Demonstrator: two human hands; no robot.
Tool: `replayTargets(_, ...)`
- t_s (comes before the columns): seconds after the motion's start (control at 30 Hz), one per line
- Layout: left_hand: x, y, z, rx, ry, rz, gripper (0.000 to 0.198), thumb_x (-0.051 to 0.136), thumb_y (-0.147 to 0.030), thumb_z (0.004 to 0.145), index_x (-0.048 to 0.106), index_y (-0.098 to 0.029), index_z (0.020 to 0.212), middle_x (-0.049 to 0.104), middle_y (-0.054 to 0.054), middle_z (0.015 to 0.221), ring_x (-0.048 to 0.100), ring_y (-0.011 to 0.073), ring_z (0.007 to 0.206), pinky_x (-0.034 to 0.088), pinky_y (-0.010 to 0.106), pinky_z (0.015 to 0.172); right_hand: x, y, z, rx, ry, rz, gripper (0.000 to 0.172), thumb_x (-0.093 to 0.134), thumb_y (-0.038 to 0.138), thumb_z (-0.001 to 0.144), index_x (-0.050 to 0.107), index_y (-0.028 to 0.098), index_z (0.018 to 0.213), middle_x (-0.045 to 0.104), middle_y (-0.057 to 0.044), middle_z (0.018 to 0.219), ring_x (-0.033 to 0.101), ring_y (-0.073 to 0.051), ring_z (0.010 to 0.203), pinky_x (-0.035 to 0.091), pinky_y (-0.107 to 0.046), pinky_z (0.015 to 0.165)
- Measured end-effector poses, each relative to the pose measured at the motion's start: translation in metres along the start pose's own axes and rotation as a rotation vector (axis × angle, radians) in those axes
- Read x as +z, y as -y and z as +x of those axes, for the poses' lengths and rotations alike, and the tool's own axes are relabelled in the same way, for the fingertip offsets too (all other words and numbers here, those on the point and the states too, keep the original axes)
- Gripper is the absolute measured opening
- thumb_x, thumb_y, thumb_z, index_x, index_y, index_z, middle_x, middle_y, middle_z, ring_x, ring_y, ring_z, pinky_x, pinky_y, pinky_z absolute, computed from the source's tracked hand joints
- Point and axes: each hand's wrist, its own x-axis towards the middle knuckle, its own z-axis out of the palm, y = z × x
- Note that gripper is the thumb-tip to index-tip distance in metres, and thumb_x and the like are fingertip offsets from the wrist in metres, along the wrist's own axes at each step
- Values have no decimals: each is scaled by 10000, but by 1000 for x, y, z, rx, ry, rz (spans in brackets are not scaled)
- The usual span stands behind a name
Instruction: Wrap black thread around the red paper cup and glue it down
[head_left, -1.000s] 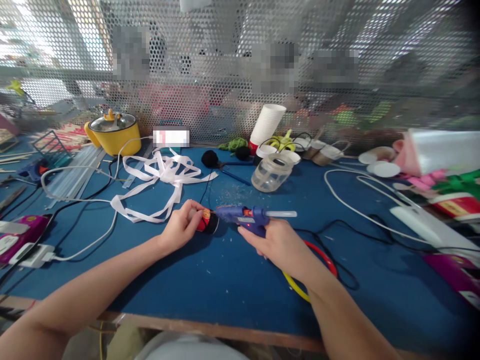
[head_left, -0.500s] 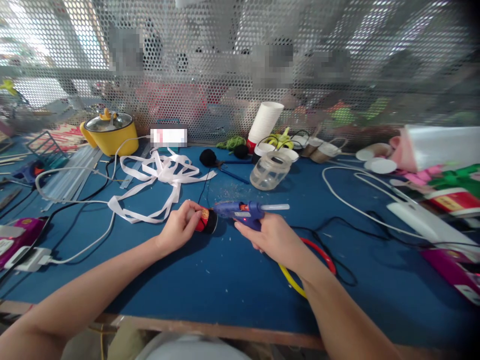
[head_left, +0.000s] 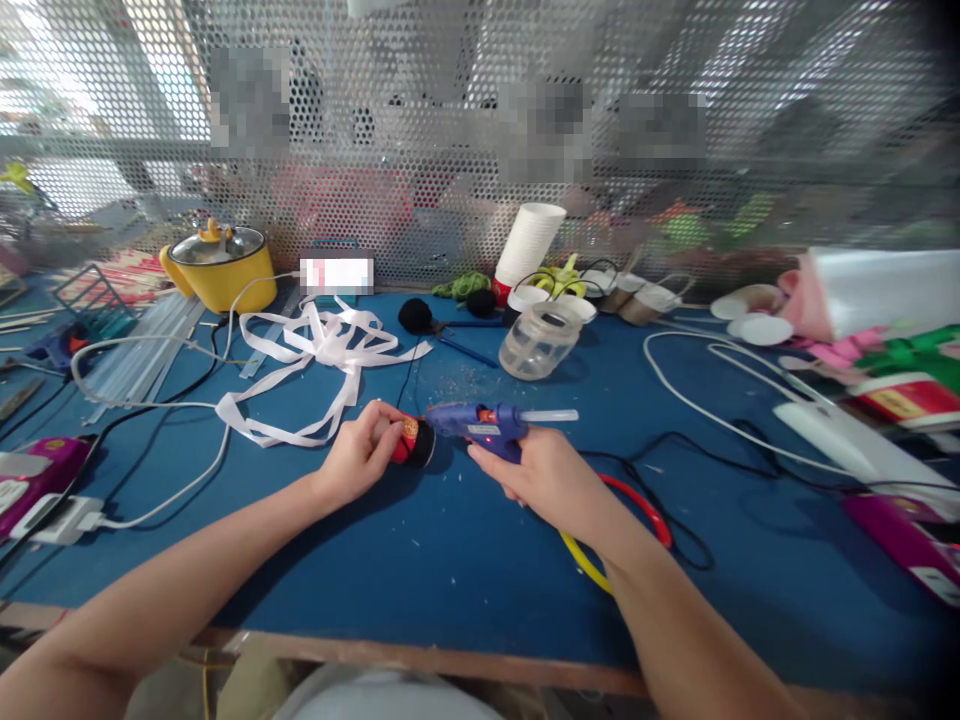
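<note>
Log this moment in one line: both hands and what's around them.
left hand: holding red-and-black piece | right hand: gripping blue glue gun, tip near piece's black band | nearby: white ribbon, clear jar

Yel pot (head_left: pixel 232 286) w/ clr lid (head_left: pixel 193 246), back L; clr jar (head_left: pixel 534 350) nr wht cup stack (head_left: pixel 529 245)

Best lane: the flat blue tabletop (head_left: pixel 420 600) between both forearms, near edge up to the hands, just small pale scraps (head_left: pixel 416 543) on it. Gap between left hand (head_left: pixel 358 455) and right hand (head_left: pixel 546 462) is bridged by a red-and-black cylinder (head_left: pixel 410 440) and a blue plastic glue gun (head_left: pixel 499 425). Beyond, looped white ribbon (head_left: pixel 330 348) blocks left, clear round plastic jar (head_left: pixel 536 345) blocks right; slot between them narrows at a blue-handled tool (head_left: pixel 469 347). Right wrist side: red-and-yellow curved tube (head_left: pixel 646 510), thin black cord (head_left: pixel 615 460). Perforated grey metal screen (head_left: pixel 450 200) walls off the back.
</note>
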Motion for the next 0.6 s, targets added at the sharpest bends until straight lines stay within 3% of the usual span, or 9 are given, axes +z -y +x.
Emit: replayTargets(0.6, 1, -1, 1, -17, -11, -50, 160, 422, -303, 871, 510, -169, 877, 485, -51, 513, 414, 88, 449, 343, 202, 474, -6, 4, -10, 19, 55, -17, 300, 487, 374, 803, 482, 199, 559, 521, 17, 398, 520, -126, 369, 403, -222, 396)
